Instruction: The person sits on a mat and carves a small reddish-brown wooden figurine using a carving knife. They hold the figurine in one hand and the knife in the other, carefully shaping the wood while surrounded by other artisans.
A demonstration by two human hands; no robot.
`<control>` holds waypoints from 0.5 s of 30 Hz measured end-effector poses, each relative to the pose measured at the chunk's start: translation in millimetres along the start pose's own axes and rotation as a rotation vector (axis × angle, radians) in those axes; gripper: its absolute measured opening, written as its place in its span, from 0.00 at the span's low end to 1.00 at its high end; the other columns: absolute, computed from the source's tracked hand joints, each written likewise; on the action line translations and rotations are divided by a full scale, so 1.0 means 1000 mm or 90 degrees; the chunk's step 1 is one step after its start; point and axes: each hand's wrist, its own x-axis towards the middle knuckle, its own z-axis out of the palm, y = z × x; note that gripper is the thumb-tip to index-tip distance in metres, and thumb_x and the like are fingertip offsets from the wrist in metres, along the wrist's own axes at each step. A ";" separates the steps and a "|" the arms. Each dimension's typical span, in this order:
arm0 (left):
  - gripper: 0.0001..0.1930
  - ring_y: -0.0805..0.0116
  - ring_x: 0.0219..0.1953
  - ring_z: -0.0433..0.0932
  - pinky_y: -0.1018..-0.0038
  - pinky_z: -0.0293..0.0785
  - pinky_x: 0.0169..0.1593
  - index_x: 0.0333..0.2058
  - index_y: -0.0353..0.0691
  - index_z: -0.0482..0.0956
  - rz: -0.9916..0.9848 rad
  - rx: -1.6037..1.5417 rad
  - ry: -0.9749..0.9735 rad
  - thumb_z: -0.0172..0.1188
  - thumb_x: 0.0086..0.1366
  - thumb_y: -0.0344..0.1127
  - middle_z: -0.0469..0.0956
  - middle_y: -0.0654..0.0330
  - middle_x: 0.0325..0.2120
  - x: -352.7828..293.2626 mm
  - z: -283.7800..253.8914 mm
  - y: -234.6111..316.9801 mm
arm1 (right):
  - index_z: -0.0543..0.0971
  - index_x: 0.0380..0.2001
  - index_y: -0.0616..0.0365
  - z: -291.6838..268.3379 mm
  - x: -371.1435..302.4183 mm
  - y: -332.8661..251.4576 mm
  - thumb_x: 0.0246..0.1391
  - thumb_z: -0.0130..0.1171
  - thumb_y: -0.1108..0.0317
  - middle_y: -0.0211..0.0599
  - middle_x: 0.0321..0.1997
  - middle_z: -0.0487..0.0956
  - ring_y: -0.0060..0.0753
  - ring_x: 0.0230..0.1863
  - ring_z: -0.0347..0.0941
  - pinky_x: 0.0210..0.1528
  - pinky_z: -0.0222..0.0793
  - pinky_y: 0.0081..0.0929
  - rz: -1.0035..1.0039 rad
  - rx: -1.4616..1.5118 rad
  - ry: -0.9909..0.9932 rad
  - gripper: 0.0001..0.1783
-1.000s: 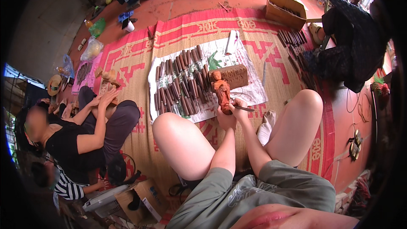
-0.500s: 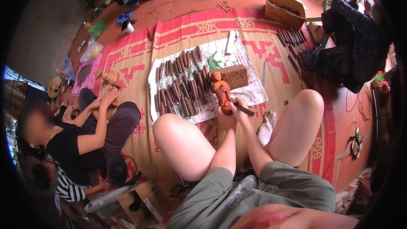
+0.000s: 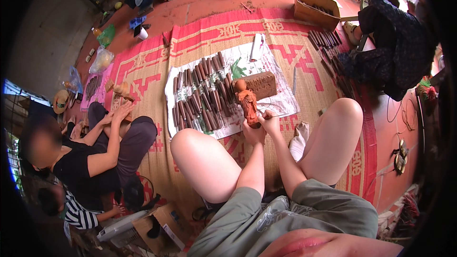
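Note:
My left hand point(image 3: 252, 132) grips the base of a small brown carved wooden figure point(image 3: 247, 100), held upright between my bare knees. My right hand point(image 3: 271, 120) is closed on a thin carving tool point(image 3: 282, 115) whose tip meets the lower part of the figure. Just beyond the figure, several dark-handled chisels point(image 3: 202, 96) lie in rows on a white sheet point(image 3: 281, 96) spread over a red and tan woven mat point(image 3: 214, 33). A brown wooden block point(image 3: 262, 84) rests on the sheet behind the figure.
A person in black point(image 3: 90, 162) sits at my left, hands on a small wooden piece. Another person in dark clothes point(image 3: 395, 43) sits at the far right beside more tools and a cardboard box point(image 3: 315, 9). A cardboard box point(image 3: 159, 226) stands near my left hip.

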 end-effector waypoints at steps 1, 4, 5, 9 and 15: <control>0.41 0.52 0.51 0.71 0.60 0.69 0.50 0.51 0.43 0.66 0.006 0.004 -0.001 0.66 0.41 0.59 0.71 0.52 0.49 0.000 0.001 0.000 | 0.69 0.15 0.64 0.004 0.000 -0.001 0.39 0.61 0.70 0.37 0.13 0.69 0.22 0.18 0.63 0.22 0.62 0.25 -0.030 0.046 0.038 0.12; 0.40 0.51 0.51 0.71 0.60 0.69 0.50 0.51 0.43 0.66 0.013 -0.016 0.016 0.66 0.42 0.59 0.71 0.52 0.49 0.001 0.003 -0.006 | 0.70 0.15 0.63 0.003 -0.003 -0.003 0.39 0.61 0.70 0.37 0.13 0.69 0.24 0.18 0.64 0.23 0.62 0.26 -0.040 0.011 0.027 0.11; 0.40 0.51 0.51 0.71 0.60 0.69 0.50 0.51 0.43 0.66 0.011 -0.009 0.014 0.66 0.42 0.59 0.71 0.52 0.49 0.000 0.002 -0.004 | 0.70 0.16 0.63 0.001 -0.003 -0.003 0.39 0.61 0.70 0.37 0.14 0.69 0.24 0.18 0.65 0.23 0.63 0.26 -0.011 -0.001 -0.003 0.10; 0.39 0.51 0.51 0.71 0.60 0.69 0.49 0.51 0.43 0.66 0.020 0.000 0.019 0.65 0.43 0.58 0.71 0.52 0.49 0.000 0.001 -0.005 | 0.71 0.18 0.64 0.003 -0.003 -0.007 0.39 0.59 0.70 0.38 0.15 0.71 0.28 0.19 0.67 0.24 0.64 0.28 -0.028 0.001 0.014 0.09; 0.38 0.51 0.51 0.71 0.61 0.68 0.51 0.50 0.42 0.68 0.001 -0.005 0.020 0.67 0.42 0.55 0.72 0.51 0.47 0.001 0.004 -0.003 | 0.72 0.18 0.64 -0.004 -0.001 -0.004 0.39 0.58 0.71 0.39 0.16 0.72 0.29 0.19 0.68 0.24 0.64 0.28 0.043 -0.033 -0.030 0.08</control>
